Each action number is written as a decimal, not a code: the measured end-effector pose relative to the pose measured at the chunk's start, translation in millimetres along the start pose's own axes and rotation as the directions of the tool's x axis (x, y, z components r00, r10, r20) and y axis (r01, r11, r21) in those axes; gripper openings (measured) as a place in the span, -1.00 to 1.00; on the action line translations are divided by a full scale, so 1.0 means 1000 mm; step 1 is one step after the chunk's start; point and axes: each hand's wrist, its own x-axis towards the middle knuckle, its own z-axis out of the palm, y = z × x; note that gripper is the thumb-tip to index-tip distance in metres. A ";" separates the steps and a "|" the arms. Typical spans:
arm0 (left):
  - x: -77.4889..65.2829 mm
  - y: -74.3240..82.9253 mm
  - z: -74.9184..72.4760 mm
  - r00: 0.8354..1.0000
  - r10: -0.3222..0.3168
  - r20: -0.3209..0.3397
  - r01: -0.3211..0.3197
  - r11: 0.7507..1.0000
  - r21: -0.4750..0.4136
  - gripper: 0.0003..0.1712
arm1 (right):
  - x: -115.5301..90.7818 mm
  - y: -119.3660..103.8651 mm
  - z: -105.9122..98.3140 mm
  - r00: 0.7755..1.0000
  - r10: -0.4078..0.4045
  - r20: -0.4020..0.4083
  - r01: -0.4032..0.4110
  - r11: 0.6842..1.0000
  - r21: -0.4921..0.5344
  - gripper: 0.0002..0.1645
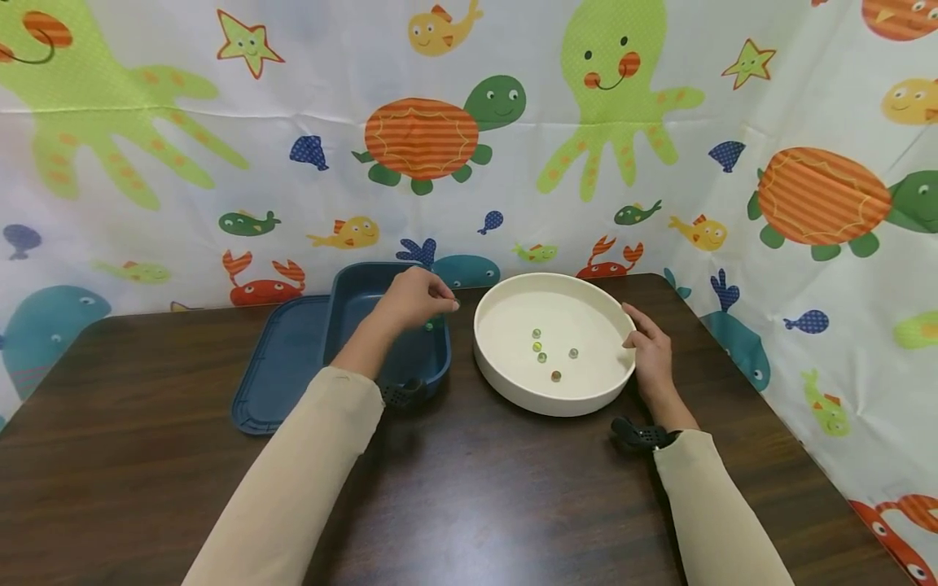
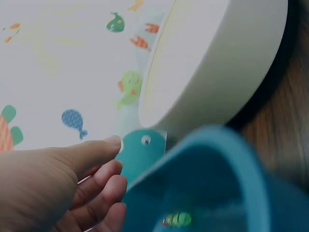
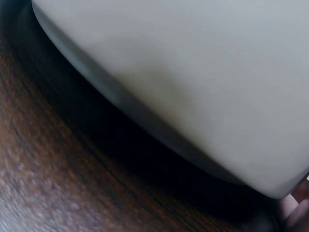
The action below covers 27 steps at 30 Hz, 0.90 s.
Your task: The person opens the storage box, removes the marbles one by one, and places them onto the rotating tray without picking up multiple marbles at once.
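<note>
My left hand (image 1: 416,299) is over the blue bin (image 1: 339,313), thumb and forefinger pinched together on what looks like a small marble (image 1: 457,305), mostly hidden by the fingertips. Below it in the bin lie green marbles (image 2: 178,220). To the right stands a round cream tray (image 1: 513,392) with several glass marbles (image 1: 537,347) spread over its floor, one of them a brown marble (image 1: 556,376). My right hand (image 1: 652,358) grips the tray's right side, thumb over the rim and fingers along the outer wall.
A flat blue lid (image 1: 256,399) lies left of the bin, partly under it. Everything stands on a dark wooden table (image 1: 469,505). Behind and to the right hangs a white curtain (image 1: 293,212) with sea-animal prints, close to the table's far edge.
</note>
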 end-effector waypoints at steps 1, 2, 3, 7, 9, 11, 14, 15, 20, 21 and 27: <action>0.000 0.005 0.002 1.000 0.009 0.005 -0.009 1.000 -0.003 -0.73 | 0.000 0.000 0.000 1.000 -0.003 0.000 0.003 1.000 0.001 -0.22; 0.002 0.009 0.005 1.000 0.017 0.010 -0.017 1.000 -0.005 -0.74 | 0.001 0.000 0.000 1.000 -0.004 0.000 0.004 1.000 0.000 -0.22; 0.004 0.013 0.008 1.000 0.025 0.014 -0.025 1.000 -0.007 -0.75 | 0.001 0.000 0.000 1.000 -0.007 -0.002 0.007 1.000 0.000 -0.22; 0.011 0.029 0.024 0.998 0.058 0.027 -0.058 0.998 -0.005 -0.76 | 0.002 0.001 -0.001 1.000 -0.016 -0.010 0.016 1.000 -0.006 -0.22; 0.013 0.037 0.032 0.997 0.067 0.039 -0.067 0.998 -0.009 -0.76 | 0.002 0.001 -0.001 1.000 -0.016 -0.014 0.016 1.000 -0.009 -0.22; 0.015 0.044 0.040 0.996 0.074 0.053 -0.073 0.997 -0.015 -0.77 | 0.002 0.001 -0.001 1.000 -0.010 -0.011 0.010 1.000 -0.012 -0.22; 0.019 0.054 0.052 0.995 0.078 0.068 -0.077 0.997 -0.015 -0.79 | 0.002 0.001 -0.001 1.000 -0.003 -0.006 0.003 1.000 -0.015 -0.22; 0.021 0.057 0.057 0.994 0.078 0.071 -0.077 0.997 -0.015 -0.80 | 0.002 0.001 -0.001 1.000 -0.002 -0.003 0.002 1.000 -0.016 -0.22; 0.032 0.073 0.080 0.991 0.087 0.102 -0.084 0.996 -0.025 -0.82 | 0.004 0.002 -0.002 1.000 -0.009 0.000 0.009 1.000 -0.011 -0.23; 0.034 0.075 0.084 0.990 0.091 0.109 -0.089 0.996 -0.029 -0.83 | 0.004 0.003 -0.002 1.000 -0.010 0.002 0.010 1.000 -0.008 -0.23; 0.042 0.081 0.105 0.985 0.113 0.129 -0.107 0.993 -0.048 -0.83 | 0.005 0.004 -0.002 1.000 -0.011 0.000 0.011 1.000 -0.004 -0.23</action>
